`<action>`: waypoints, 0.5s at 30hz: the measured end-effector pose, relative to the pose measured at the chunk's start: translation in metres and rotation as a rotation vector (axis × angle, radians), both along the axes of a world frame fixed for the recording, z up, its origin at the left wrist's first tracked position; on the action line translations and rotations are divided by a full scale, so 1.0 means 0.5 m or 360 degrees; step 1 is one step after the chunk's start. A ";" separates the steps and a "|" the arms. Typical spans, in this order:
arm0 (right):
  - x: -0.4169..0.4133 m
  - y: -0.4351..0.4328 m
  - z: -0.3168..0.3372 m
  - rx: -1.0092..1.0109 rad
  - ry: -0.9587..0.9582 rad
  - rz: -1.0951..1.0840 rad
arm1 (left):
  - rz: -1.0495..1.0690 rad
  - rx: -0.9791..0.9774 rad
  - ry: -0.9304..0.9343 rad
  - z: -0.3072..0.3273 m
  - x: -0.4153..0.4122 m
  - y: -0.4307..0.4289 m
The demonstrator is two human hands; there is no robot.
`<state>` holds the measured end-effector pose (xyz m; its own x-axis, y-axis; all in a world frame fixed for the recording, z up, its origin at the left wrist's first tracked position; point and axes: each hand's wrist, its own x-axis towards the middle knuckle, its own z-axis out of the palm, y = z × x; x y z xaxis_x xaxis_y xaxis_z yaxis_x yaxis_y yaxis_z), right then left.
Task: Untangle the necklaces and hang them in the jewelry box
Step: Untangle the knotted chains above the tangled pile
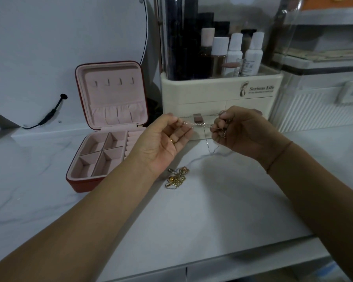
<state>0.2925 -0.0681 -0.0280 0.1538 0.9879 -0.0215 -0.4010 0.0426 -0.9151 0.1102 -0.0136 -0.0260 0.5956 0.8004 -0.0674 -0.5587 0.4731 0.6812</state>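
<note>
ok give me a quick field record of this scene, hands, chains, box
left hand: pinches thin silver chain necklace
right hand: grips the same chain, a loop hangs below
tangled gold and silver necklace pile: lies on white marble counter, near the left wrist
red jewelry box with pink lining: open, lid upright
four lid hooks: bare, nothing hung yet
</note>
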 end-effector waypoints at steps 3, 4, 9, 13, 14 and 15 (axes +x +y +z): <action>-0.002 -0.002 0.003 0.0022 0.0051 0.0000 | -0.0050 0.0046 0.0049 -0.004 -0.001 0.003; -0.002 -0.002 0.004 0.0034 0.0083 -0.0001 | -0.0063 0.0066 0.0062 -0.004 -0.002 0.003; 0.002 -0.007 0.008 0.0060 0.0113 0.0069 | -0.0171 0.0121 0.0082 -0.004 -0.008 0.010; 0.006 -0.009 0.009 0.0100 -0.0048 0.0093 | -0.0207 0.0191 0.0196 -0.007 -0.013 0.010; 0.007 -0.008 0.009 0.0113 -0.0045 0.0089 | -0.0206 0.0219 0.0248 -0.006 -0.013 0.009; 0.009 -0.008 0.008 0.0119 -0.0025 0.0082 | -0.0197 0.0256 0.0308 -0.006 -0.012 0.007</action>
